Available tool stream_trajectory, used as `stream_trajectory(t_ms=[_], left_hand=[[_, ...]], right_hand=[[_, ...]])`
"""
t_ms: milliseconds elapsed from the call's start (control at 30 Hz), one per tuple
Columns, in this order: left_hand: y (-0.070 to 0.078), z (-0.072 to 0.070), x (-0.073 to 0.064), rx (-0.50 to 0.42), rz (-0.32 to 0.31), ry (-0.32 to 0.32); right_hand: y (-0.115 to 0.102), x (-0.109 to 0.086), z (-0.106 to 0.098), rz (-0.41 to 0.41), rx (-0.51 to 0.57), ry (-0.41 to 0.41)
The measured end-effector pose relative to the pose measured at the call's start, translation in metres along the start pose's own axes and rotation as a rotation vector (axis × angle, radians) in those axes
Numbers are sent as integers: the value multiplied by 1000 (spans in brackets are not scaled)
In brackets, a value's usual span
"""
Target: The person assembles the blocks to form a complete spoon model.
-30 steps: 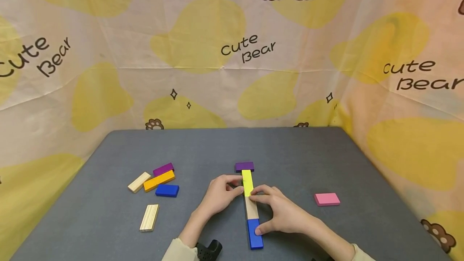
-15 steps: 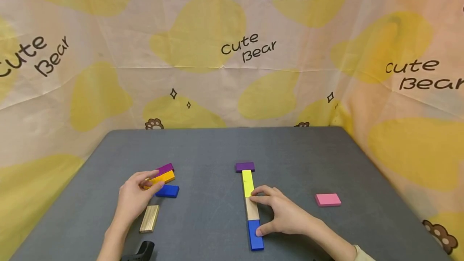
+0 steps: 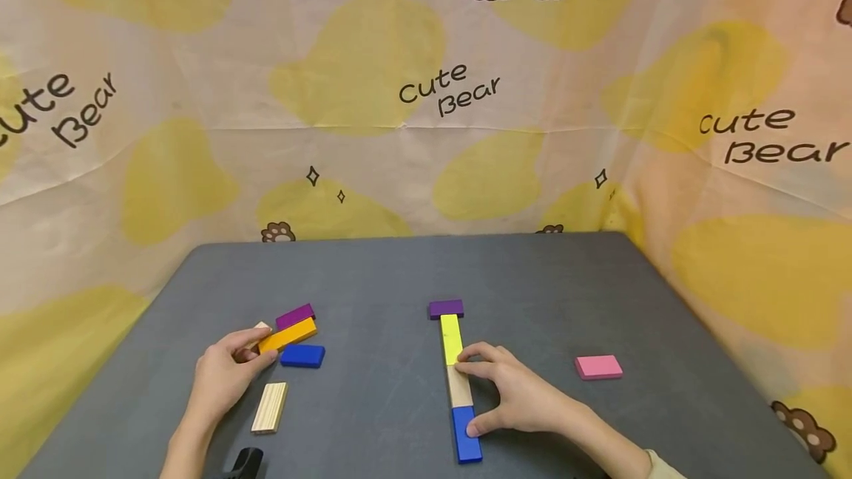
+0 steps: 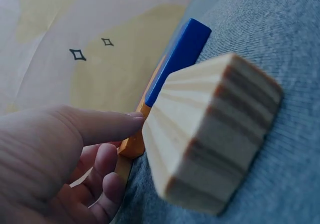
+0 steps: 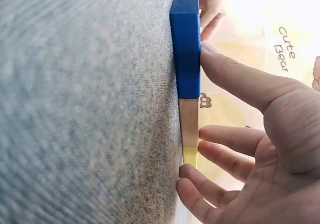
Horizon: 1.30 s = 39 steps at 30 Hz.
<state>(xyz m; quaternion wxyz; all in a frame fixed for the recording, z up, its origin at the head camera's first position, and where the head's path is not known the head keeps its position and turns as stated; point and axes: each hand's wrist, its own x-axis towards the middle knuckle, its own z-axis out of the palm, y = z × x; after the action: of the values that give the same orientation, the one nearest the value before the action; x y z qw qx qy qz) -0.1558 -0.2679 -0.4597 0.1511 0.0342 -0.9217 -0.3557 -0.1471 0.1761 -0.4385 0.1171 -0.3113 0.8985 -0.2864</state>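
Observation:
My left hand (image 3: pixel 222 375) is at the left group of blocks, thumb tip at the near end of an orange block (image 3: pixel 288 335) and fingertips over a plain wooden block (image 3: pixel 263 326), mostly hidden by the hand. I cannot tell whether it grips either one. A blue block (image 3: pixel 302 356) lies beside the orange one, a purple block (image 3: pixel 295 316) behind it. My right hand (image 3: pixel 526 394) rests on a row of flat blocks: its thumb touches a blue block (image 3: pixel 464 446), its fingertips the joint between a wooden block (image 3: pixel 458 388) and a yellow block (image 3: pixel 450 335).
A dark purple block (image 3: pixel 446 309) lies crosswise at the row's far end. Another wooden block (image 3: pixel 269 408) lies near the left wrist, large in the left wrist view. A pink block (image 3: pixel 598 367) lies to the right on the grey table (image 3: pixel 373 272). A printed cloth (image 3: pixel 359 87) hangs behind.
My left hand has left the yellow block and moved left to the loose blocks, then shifted slightly further left there. The right hand stays on the row.

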Motion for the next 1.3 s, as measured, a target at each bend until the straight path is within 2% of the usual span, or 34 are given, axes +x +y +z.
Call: stream_trajectory(t_ms=[133,600,967,1300], left_hand=[[-2,1,-2,24,0,8],[-4,4,-1,64,-47,-43],[1,4,-2,83,-48,-60],[-2,6,0,89,-45,-61]], right_hand=[[0,1,1,-4,1,-2],[-1,1,1,0,2,-11],[1,-1,2,-12,0,4],[1,-1,2,-15,1,10]])
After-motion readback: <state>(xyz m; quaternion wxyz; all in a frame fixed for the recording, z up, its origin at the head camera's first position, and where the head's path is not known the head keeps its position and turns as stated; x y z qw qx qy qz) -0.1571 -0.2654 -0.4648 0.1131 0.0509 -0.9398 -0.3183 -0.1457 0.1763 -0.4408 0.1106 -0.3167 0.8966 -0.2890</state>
